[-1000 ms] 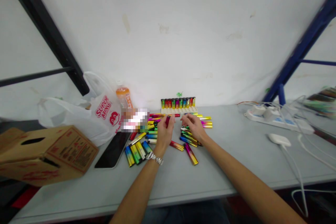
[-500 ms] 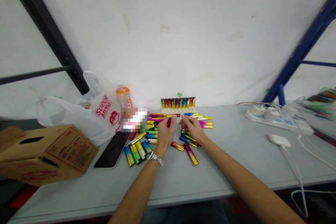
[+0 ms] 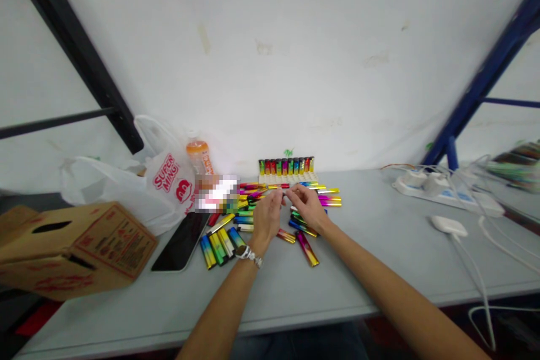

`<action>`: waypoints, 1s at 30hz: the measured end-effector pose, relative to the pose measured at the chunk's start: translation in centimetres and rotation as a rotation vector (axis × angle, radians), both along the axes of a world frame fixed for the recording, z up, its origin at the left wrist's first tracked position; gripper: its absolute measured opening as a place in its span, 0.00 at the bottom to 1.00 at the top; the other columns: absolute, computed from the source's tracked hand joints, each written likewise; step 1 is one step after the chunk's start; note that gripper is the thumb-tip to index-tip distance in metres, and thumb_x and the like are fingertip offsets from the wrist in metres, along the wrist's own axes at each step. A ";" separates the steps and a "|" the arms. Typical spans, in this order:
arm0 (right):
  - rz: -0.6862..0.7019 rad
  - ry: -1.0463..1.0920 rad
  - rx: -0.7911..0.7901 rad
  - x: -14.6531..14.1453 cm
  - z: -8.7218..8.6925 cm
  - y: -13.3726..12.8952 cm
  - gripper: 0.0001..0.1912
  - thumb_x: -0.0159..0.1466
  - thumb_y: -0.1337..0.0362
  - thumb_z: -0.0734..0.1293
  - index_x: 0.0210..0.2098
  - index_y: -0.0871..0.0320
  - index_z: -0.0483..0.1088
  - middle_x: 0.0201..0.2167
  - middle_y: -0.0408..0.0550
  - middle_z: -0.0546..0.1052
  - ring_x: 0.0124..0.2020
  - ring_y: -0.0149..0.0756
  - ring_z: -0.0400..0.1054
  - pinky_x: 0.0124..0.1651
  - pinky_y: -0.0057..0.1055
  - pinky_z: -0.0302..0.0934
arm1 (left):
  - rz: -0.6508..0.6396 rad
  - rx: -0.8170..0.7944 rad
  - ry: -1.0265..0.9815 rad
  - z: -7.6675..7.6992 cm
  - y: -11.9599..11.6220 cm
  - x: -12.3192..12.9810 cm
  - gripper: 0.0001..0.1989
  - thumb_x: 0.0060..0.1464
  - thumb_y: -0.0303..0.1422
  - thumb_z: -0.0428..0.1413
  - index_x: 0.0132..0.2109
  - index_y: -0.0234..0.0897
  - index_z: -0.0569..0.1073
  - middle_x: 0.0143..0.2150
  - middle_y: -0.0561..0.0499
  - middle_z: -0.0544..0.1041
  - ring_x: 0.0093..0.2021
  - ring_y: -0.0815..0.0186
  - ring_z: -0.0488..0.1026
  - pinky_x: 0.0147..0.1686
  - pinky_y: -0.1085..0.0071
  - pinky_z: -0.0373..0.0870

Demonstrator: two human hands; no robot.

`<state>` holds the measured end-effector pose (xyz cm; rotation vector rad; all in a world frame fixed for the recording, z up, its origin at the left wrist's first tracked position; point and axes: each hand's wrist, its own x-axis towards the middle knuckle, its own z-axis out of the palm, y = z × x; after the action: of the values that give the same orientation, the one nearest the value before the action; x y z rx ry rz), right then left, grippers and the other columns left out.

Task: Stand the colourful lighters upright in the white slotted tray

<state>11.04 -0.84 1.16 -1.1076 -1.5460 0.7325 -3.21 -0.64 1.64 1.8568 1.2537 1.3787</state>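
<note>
My left hand [image 3: 267, 215], with a metal watch [image 3: 248, 256] on its wrist, is closed around a lighter that is mostly hidden by the fingers. Only a small dark end [image 3: 284, 194] shows between my hands. The fingers of my right hand [image 3: 307, 207] are bent and pinch at that end. Loose shiny lighters lie about both hands, among them a purple-to-gold lighter [image 3: 307, 248] below the right hand and a blue-yellow lighter [image 3: 207, 252] in a row at left. Behind, a row of upright lighters [image 3: 285, 166] stands in a white holder [image 3: 288, 179].
At left on the grey table [image 3: 337, 292] are a cardboard box [image 3: 113, 242], a black phone [image 3: 180, 242], a white plastic bag [image 3: 126, 197] and an orange-labelled bottle [image 3: 201, 157]. A power strip [image 3: 451, 196] and a white charger [image 3: 449, 226] with cables lie right.
My right hand has moved left, and its fingertips now meet the left hand's. The purple lighter visible in my left hand earlier is now mostly covered.
</note>
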 end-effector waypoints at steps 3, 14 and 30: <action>-0.035 0.035 -0.031 -0.5 -0.2 0.1 0.19 0.62 0.46 0.67 0.36 0.55 0.66 0.17 0.35 0.64 0.20 0.29 0.57 0.24 0.27 0.51 | -0.055 0.054 0.106 -0.6 0.1 0.0 0.24 0.66 0.48 0.38 0.32 0.41 0.70 0.29 0.49 0.72 0.32 0.62 0.69 0.35 0.67 0.63; 0.047 0.454 -0.148 -0.2 0.7 2.7 0.22 0.49 0.52 0.77 0.36 0.57 0.69 0.28 0.44 0.77 0.27 0.35 0.73 0.35 0.36 0.72 | 0.067 0.041 0.100 -0.9 0.4 0.4 0.23 0.67 0.44 0.43 0.60 0.35 0.64 0.57 0.38 0.71 0.60 0.55 0.64 0.62 0.52 0.57; -0.021 -0.664 0.192 -0.5 4.4 14.5 0.09 0.60 0.72 0.66 0.37 0.61 0.78 0.31 0.48 0.80 0.32 0.34 0.70 0.40 0.29 0.61 | 0.199 0.176 0.207 -1.0 2.6 -2.1 0.10 0.61 0.40 0.55 0.39 0.39 0.76 0.43 0.45 0.73 0.49 0.55 0.68 0.55 0.55 0.64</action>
<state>10.56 13.65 5.55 -1.2887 -2.0988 0.1861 -5.29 1.94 0.66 2.0848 1.4965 1.4707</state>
